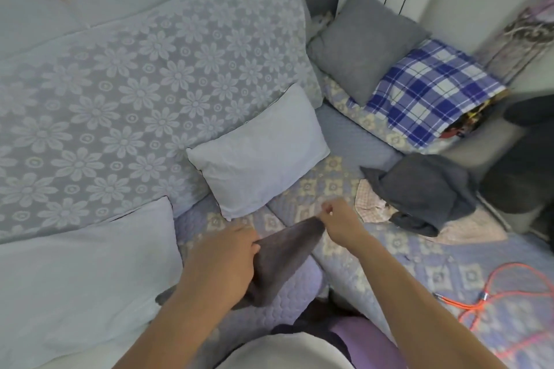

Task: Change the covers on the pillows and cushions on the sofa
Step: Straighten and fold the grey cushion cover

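While both hands hold the grey cover (278, 260) stretched over the seat, the left hand (221, 260) grips its near end and the right hand (335, 220) pinches its far corner, so its long axis runs from near left to far right. Just beyond lies the bare pale cushion (257, 153), about equally near both hands.
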### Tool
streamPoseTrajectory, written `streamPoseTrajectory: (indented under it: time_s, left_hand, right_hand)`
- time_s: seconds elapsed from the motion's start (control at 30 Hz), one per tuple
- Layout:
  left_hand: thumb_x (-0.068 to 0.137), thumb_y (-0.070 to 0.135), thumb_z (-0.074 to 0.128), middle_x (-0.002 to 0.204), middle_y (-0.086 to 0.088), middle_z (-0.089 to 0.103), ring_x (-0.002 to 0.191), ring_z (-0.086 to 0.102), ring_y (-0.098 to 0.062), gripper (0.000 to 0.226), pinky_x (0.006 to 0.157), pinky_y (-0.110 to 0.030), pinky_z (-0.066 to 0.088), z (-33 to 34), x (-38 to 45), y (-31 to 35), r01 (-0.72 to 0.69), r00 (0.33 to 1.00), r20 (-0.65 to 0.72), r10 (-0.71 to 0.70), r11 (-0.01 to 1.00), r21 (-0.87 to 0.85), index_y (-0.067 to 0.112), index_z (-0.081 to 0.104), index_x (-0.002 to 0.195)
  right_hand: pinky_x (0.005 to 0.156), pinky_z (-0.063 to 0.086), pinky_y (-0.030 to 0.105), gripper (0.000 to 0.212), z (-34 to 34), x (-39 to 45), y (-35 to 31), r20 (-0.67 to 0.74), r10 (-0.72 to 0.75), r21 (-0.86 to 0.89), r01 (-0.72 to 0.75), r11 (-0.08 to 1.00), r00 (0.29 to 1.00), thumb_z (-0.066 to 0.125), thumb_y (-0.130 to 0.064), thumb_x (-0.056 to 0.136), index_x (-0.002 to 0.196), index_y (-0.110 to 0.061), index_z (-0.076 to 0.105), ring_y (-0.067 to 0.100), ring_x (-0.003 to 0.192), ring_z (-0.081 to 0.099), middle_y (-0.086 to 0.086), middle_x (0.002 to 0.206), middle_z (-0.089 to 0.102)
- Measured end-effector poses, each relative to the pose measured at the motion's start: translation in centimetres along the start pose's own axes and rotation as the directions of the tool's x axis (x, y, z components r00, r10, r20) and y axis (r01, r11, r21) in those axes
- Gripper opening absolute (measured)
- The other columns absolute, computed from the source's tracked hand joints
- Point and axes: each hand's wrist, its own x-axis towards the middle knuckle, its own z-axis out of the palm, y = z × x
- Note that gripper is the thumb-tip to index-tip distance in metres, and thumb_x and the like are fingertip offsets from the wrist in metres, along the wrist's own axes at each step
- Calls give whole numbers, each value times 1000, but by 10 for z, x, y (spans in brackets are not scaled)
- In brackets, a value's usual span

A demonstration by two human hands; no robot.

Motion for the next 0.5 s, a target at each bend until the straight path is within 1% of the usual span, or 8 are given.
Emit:
streamPoseTrajectory:
  time_s: [0.03, 0.1, 0.13, 0.17, 0.23, 0.3, 0.4, 0.5]
  left_hand:
    - [107, 35, 39, 101, 9, 59, 89, 58, -14, 21, 65, -30, 34, 5, 9, 7, 15, 999, 30, -15, 1000, -13, 28, 57, 98]
    - [106, 34, 43, 104, 9, 63, 93, 60, -15, 21, 70, -31, 40, 9, 28, 16, 55, 997, 52, -50, 994, -92, 27, 61, 99]
    - [106, 34, 45, 107, 9, 65, 96, 60, -15, 20, 76, -32, 43, 8, 37, 18, 62, 997, 43, -56, 987, -150, 27, 64, 105]
    - [105, 34, 48, 108, 9, 66, 97, 60, -15, 20, 80, -31, 44, 6, 45, 20, 58, 998, 25, -54, 980, -188, 27, 66, 109]
    - [104, 34, 50, 104, 8, 65, 94, 58, -14, 19, 80, -30, 42, 1, 62, 24, 47, 998, -27, -55, 973, -224, 28, 67, 109]
    - [105, 33, 47, 101, 4, 63, 94, 59, -18, 22, 81, -34, 44, 2, 81, 26, 94, 989, -90, -121, 962, -258, 24, 66, 104]
    - [108, 34, 33, 92, -11, 64, 94, 62, -36, 38, 81, -46, 48, 9, 112, 23, 221, 950, -190, -249, 962, -160, 10, 59, 96]
    - [109, 30, 31, 93, -23, 66, 97, 62, -45, 39, 82, -48, 45, 12, 134, 7, 319, 910, -229, -345, 937, -144, 2, 57, 102]
  right_hand:
    - [66, 42, 37, 16, -9, 8, 7, 5, -37, 9, 37, 999, 999, 53, -5, 95, 82, 3, 57, 28, 80, 56, 13, 86, 58]
    - [76, 43, 30, 14, -28, 13, 12, 39, -97, 119, 91, 989, 995, 49, -12, 101, 101, -4, 60, 19, 97, 57, -6, 111, 60]
    - [76, 42, 26, 14, -37, 15, 15, 68, -117, 202, 101, 974, 991, 47, -16, 103, 100, -11, 60, 14, 94, 57, -11, 111, 62]
    - [72, 41, 24, 15, -45, 14, 16, 95, -135, 251, 107, 962, 986, 47, -20, 104, 95, -16, 58, 11, 86, 56, -11, 101, 62]
    - [64, 37, 24, 18, -61, 13, 22, 119, -158, 255, 124, 959, 980, 46, -26, 105, 90, -19, 54, 11, 71, 47, -6, 82, 54]
    - [64, 38, 24, 17, -72, 13, 30, -3, -144, 281, 139, 950, 990, 45, -29, 106, 93, -20, 53, 9, 72, 48, -5, 83, 53]
    - [69, 44, 29, 12, -92, 22, 44, -293, 33, 430, 100, 897, 956, 46, -29, 105, 104, -22, 56, 13, 83, 56, -4, 94, 60]
    - [60, 45, 26, 16, -124, 40, 65, -359, 132, 476, 60, 878, 924, 51, -22, 104, 116, -21, 62, 14, 75, 57, -1, 96, 65]
